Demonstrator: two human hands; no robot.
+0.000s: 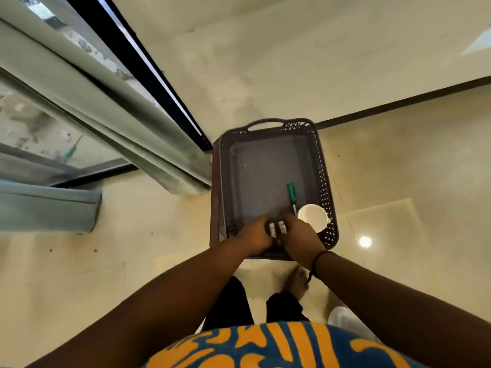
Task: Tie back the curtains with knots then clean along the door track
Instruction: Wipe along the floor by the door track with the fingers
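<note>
Floor (265, 75): pale glossy tiles with a dark strip line running across at right; a round light reflection shows at right.

Curtains (111, 115): grey-green fabric hanging in long folds at left, beside the glass; the hem of 1 panel ends just beside the basket's far left corner. A second panel (47, 205) lies lower left. No knot is visible.

Door track (148, 67): dark frame strip running diagonally between the curtains and the floor, ending near the basket's far left corner.

Basket (325, 181): dark purple-grey plastic, perforated walls, handle at the far end, standing on the floor in front of the person.

Left hand (256, 236): over the basket's near end, fingers curled round a small dark object with white labels (272, 229).

Right hand (301, 235): touching the left, fingers curled on a second labelled piece (282, 227); whether the 2 pieces are joined cannot be told. A dark band circles the wrist.

White cup (313, 217): inside the basket, near right corner, just beside the right hand.

Green marker (292, 193): on the basket bottom, tip toward the cup.
</note>
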